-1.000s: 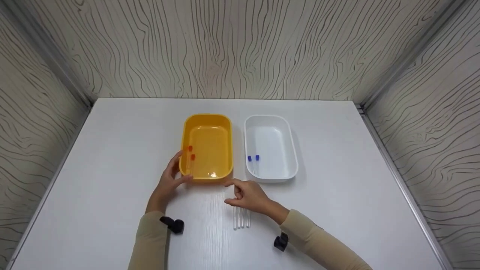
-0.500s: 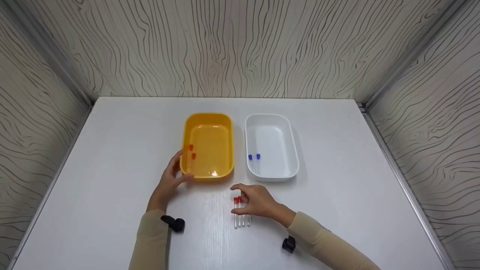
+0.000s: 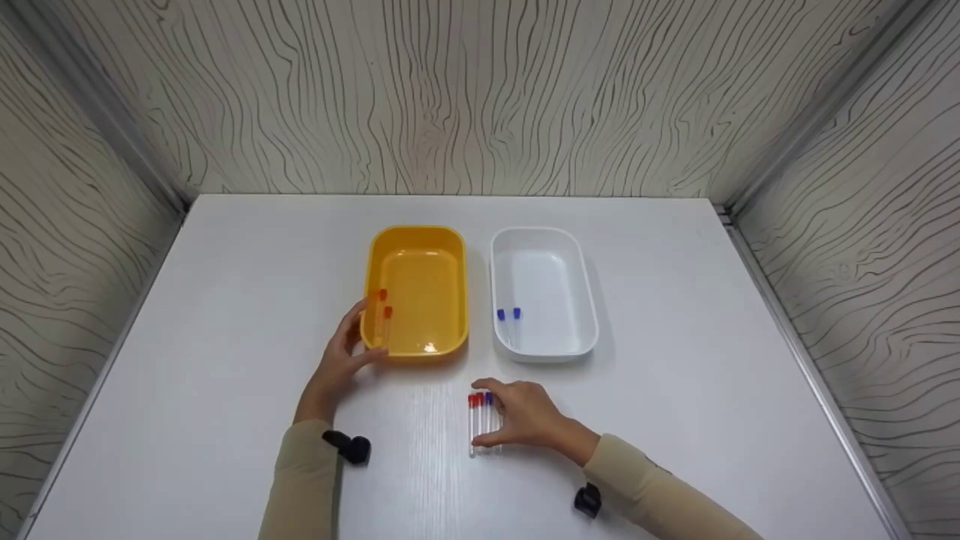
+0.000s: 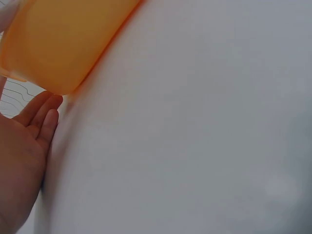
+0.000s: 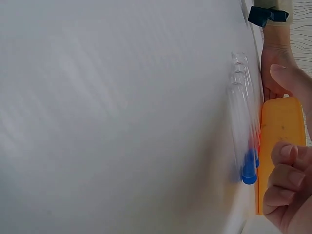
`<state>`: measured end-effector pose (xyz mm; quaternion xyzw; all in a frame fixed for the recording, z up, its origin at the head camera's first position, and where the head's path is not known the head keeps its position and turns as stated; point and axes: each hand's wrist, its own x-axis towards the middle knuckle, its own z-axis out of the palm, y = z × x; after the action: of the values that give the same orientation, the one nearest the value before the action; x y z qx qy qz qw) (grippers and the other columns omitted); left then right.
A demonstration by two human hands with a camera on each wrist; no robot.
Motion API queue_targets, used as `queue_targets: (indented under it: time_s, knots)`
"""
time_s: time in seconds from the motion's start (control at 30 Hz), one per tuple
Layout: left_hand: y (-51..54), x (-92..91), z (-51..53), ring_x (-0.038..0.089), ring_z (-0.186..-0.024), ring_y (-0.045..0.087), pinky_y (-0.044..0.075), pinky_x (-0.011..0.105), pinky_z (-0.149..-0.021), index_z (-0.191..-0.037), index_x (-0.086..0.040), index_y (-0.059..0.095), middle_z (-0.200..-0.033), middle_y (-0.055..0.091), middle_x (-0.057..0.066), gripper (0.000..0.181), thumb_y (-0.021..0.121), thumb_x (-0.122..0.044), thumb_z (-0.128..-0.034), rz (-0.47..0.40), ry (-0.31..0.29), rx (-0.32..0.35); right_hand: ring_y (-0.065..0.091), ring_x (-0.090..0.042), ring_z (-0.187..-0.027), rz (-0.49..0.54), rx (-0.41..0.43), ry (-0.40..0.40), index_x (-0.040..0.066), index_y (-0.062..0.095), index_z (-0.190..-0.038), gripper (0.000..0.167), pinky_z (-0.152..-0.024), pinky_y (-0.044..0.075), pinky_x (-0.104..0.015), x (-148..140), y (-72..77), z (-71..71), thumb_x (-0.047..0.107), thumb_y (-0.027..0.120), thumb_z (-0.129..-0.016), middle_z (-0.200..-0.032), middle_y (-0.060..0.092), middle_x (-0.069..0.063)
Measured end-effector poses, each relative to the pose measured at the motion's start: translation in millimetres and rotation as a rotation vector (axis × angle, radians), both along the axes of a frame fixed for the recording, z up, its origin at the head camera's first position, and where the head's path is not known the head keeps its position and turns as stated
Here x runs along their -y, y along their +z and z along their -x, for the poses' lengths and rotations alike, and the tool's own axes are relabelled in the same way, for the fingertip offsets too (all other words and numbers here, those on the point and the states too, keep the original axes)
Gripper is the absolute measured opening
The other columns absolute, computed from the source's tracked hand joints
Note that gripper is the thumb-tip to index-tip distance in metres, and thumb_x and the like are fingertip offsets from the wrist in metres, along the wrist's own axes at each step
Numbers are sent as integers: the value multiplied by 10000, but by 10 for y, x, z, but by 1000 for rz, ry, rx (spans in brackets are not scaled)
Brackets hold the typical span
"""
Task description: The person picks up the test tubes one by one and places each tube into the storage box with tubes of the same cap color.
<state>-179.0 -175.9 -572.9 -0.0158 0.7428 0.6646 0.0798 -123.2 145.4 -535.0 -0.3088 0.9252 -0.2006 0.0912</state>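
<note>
My left hand [image 3: 334, 369] holds the near left corner of the yellow tray [image 3: 424, 296], thumb at the front rim and fingers along the left side. Inside that tray lie two red-capped test tubes [image 3: 387, 324]. My right hand [image 3: 529, 412] hovers over a row of clear test tubes lying side by side on the table, its thumb and index finger spread apart with nothing pinched. Red caps [image 3: 475, 400] top the left tubes; a blue cap [image 3: 489, 398] shows beside them. In the right wrist view a blue-capped tube [image 5: 241, 126] is nearest, apart from the fingers.
A white tray [image 3: 555, 300] stands right of the yellow one, with two blue-capped test tubes [image 3: 516, 326] inside. The white table [image 3: 660, 322] is bounded by wood-grain patterned panels [image 3: 450, 97] at the back and sides.
My right hand has drawn back from near the yellow tray's front edge, down and to the right, over the tubes, uncovering their caps. The left hand stays on the yellow tray.
</note>
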Motion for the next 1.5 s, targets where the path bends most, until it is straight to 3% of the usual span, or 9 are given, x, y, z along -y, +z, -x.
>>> queue_targets:
  time_s: [0.2, 0.3, 0.47, 0.6, 0.83, 1.23, 1.4, 1.5]
  knots:
    - [-12, 2, 12, 223, -1425, 343, 142, 520, -1248, -1478, -401, 282, -1541, 360, 10, 840, 763, -215, -815, -10, -2, -4, 283, -23, -579, -15, 41, -32, 178, 553, -1300, 845, -576, 252, -167, -26, -17, -20, 633, 792, -628, -615, 317, 138]
    - [-18, 9, 15, 222, -1420, 348, 150, 520, -1246, -1477, -401, 283, -1545, 354, 7, 840, 763, -210, -814, -7, -4, -5, 335, -26, -597, -34, 51, -41, 169, 541, -1321, 886, -598, 326, -174, -39, -28, -28, 648, 788, -618, -603, 417, 105]
    - [-12, 9, 13, 221, -1442, 328, 147, 522, -1245, -1481, -401, 275, -1565, 328, -1, 841, 762, -231, -816, -1, -6, 4, 474, -47, -664, -90, 40, -40, 152, 514, -1351, 945, -709, 488, -255, -39, -49, -46, 661, 788, -604, -781, 681, 6]
    - [-3, 3, 7, 212, -1442, 326, 136, 530, -1245, -1475, -422, 275, -1564, 328, -14, 846, 770, -261, -808, -5, -5, 16, 547, -91, -685, -126, 29, -35, 137, 514, -1349, 961, -699, 503, -278, -20, -63, -57, 652, 802, -590, -874, 717, -36]
    - [2, 0, -3, 228, -1406, 356, 111, 560, -1240, -1473, -412, 286, -1536, 367, 14, 845, 772, -227, -807, -31, -3, 19, 590, -138, -720, -156, 33, -55, 151, 520, -1341, 951, -721, 510, -323, 5, -64, -68, 637, 813, -577, -866, 704, -39]
    - [13, 11, -10, 227, -1402, 354, 101, 578, -1235, -1480, -402, 271, -1543, 362, 6, 845, 764, -223, -818, -33, -10, 32, 576, -128, -686, -132, 4, -43, 153, 518, -1337, 955, -673, 488, -283, -25, -13, -53, 648, 807, -574, -818, 702, -42]
    - [19, 7, -11, 226, -1430, 333, 90, 580, -1235, -1481, -420, 262, -1557, 342, 2, 844, 762, -257, -820, -17, -11, 39, 401, -60, -595, -111, 16, -45, 151, 516, -1352, 968, -610, 397, -217, -30, 66, -38, 645, 815, -575, -597, 502, 67]
    - [12, 8, -6, 227, -1437, 328, 88, 574, -1238, -1483, -423, 256, -1559, 339, 4, 845, 759, -261, -823, -11, -12, 36, 319, -45, -569, -113, 22, -46, 165, 508, -1361, 971, -571, 307, -187, -28, 108, -27, 647, 814, -576, -568, 356, 110]
